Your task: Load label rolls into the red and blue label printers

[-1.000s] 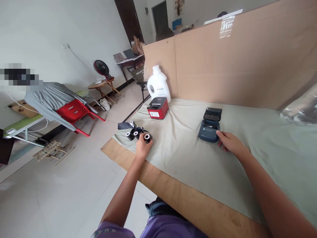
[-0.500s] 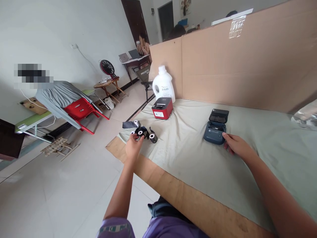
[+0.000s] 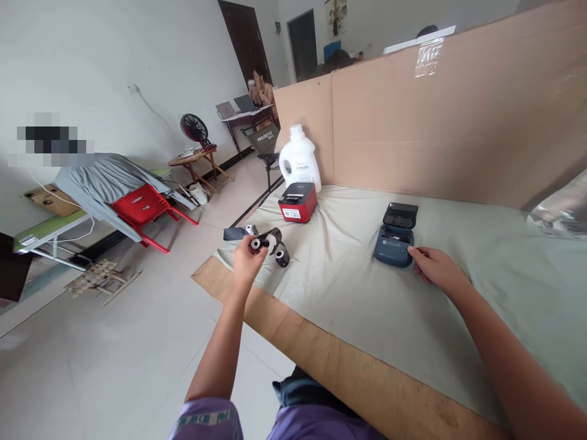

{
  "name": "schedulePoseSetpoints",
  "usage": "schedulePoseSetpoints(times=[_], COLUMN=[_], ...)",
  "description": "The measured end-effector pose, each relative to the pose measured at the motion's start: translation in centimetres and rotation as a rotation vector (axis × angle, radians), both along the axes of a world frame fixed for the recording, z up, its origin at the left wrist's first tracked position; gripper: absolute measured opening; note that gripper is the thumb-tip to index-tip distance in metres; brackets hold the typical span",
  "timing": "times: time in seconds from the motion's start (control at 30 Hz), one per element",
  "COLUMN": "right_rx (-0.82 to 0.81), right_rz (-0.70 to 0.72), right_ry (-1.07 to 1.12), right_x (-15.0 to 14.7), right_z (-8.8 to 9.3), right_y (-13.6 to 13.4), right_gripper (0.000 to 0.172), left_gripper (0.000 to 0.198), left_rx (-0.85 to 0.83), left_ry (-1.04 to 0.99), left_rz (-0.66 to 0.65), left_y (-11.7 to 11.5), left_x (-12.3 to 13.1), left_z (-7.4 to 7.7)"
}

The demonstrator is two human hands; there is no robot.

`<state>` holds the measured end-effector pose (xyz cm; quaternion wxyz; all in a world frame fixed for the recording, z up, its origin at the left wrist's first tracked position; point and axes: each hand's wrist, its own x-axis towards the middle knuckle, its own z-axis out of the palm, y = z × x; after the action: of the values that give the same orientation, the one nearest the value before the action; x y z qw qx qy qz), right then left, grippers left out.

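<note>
My left hand (image 3: 247, 260) pinches a black paper roll (image 3: 255, 244) with a white core, and a loose dark strip curls to its right. Another black roll (image 3: 282, 256) lies on the cloth just right of that hand. Behind the fingers rests a further roll (image 3: 250, 230) with its dark strip (image 3: 235, 234) stretched leftward. At the front right corner of a dark blue portable printer (image 3: 393, 249), my right hand (image 3: 433, 267) has its thumb on the edge and its fingers curled against the side. The printer's lid (image 3: 400, 215) stands raised.
A red and black printer (image 3: 298, 203) stands before a white jug (image 3: 298, 159). Behind them runs a tall cardboard wall (image 3: 435, 128). Clear plastic wrapping (image 3: 562, 208) lies at the right. A seated person (image 3: 105, 186) is off to the left; another sits at the back.
My left hand has lifted a roll slightly off the group, its strip trailing. My right hand stays at the blue printer. The view has shifted a little.
</note>
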<state>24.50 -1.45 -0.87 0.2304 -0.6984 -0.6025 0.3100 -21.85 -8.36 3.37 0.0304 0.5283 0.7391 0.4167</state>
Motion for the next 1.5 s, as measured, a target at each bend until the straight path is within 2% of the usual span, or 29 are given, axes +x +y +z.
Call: schedulePoseSetpoints(times=[0.07,0.13,0.27,0.33,0.4,0.5,0.57,0.73,0.8,0.93,1.03,1.1,1.23,1.5], right_rx=[0.109,0.214,0.356,0.357,0.286,0.172,0.167,0.192,0.236,0.301,0.296,0.309,0.337,0.344], right_rz=[-0.060,-0.104,-0.054,0.011,0.076,0.135,0.150,0.261,0.257,0.153,0.147,0.149,0.167,0.115], right_ry=[-0.049,-0.026,0.171,0.331,0.506,0.681,0.689,0.498,0.434,0.237,0.085,-0.007,-0.170,-0.340], right_x=[-0.2,-0.5,-1.5,-2.0,-2.3,-2.1,-1.7,-0.8,-0.4,0.2,0.3,0.2,-0.3,-1.7], right_z=[0.5,1.2,3.2,4.4,5.4,6.6,7.2,7.2,6.5,4.7,3.5,2.9,2.3,2.2], right_y=[-0.1,-0.3,-1.3,-1.9,-2.3,-2.7,-2.6,-0.9,0.7,4.1,5.4,5.6,5.5,5.1], right_gripper=[0.036,0.034,0.036,0.039,0.045,0.050,0.049,0.034,0.028,0.017,0.013,0.017,0.022,0.014], left_gripper=[0.031,0.032,0.027,0.020,0.015,0.009,0.007,0.011,0.012,0.021,0.027,0.031,0.035,0.038], left_rx=[0.110,0.194,0.297,0.316,0.305,0.271,0.254,0.242,0.302,0.388,0.399,0.405,0.367,0.328], left_ry=[-0.018,-0.049,-0.141,-0.152,-0.132,-0.112,-0.123,-0.078,-0.007,0.135,0.210,0.254,0.269,0.262], left_rz=[-0.172,-0.381,-0.823,-1.029,-1.198,-1.330,-1.349,-1.351,-1.264,-1.064,-1.030,-1.041,-1.047,-1.057], left_y=[1.3,3.0,6.4,7.6,8.4,9.3,9.9,10.8,10.6,10.1,10.0,10.2,10.4,10.3], left_x=[1.8,4.8,13.0,17.2,20.6,23.6,24.3,24.2,24.2,24.4,24.7,24.9,25.3,25.4], left_z=[1.4,3.0,5.0,4.9,4.1,2.2,0.9,-1.3,-2.1,-4.3,-6.0,-6.7,-7.0,-6.7])
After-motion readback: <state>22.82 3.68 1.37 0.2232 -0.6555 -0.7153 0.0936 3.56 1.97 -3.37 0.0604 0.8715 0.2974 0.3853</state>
